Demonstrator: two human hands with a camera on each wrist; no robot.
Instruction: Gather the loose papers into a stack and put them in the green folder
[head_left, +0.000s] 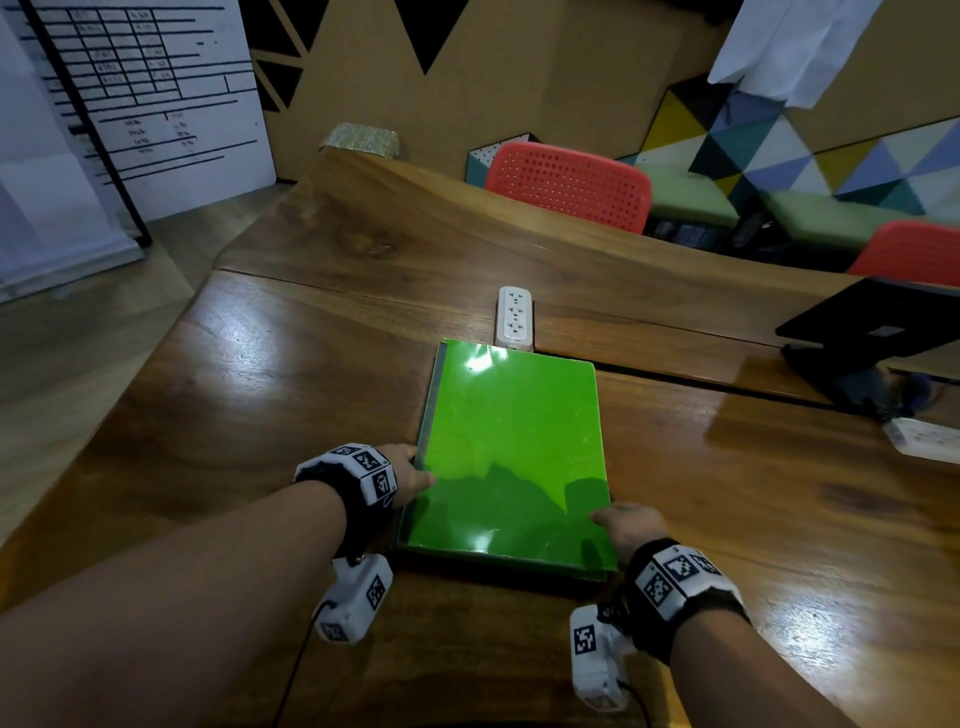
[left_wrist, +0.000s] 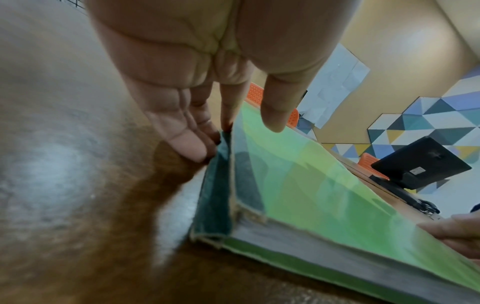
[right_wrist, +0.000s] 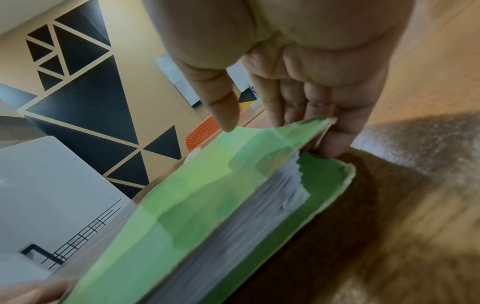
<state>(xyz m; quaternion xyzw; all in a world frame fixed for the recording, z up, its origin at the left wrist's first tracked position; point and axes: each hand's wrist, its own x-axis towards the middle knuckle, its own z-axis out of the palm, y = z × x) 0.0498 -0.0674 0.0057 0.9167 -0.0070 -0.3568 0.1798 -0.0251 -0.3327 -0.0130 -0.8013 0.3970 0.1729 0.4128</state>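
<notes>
The green folder (head_left: 514, 441) lies closed on the wooden table (head_left: 260, 389), its dark spine to the left. A thick stack of white papers (right_wrist: 272, 205) sits between its covers, seen in the right wrist view. My left hand (head_left: 410, 475) is at the spine (left_wrist: 215, 185), straight fingers (left_wrist: 192, 152) against it and the thumb over the cover (left_wrist: 324, 195). At the near right corner my right hand (head_left: 623, 519) pinches the top cover's edge (right_wrist: 306, 131), thumb above and fingers below, lifting it slightly.
A white power strip (head_left: 514, 317) lies just beyond the folder. A black device on a stand (head_left: 872, 322) and a white adapter (head_left: 924, 439) are at the right. Red chairs (head_left: 571, 182) stand behind the table. A printed board (head_left: 145, 93) leans at the left.
</notes>
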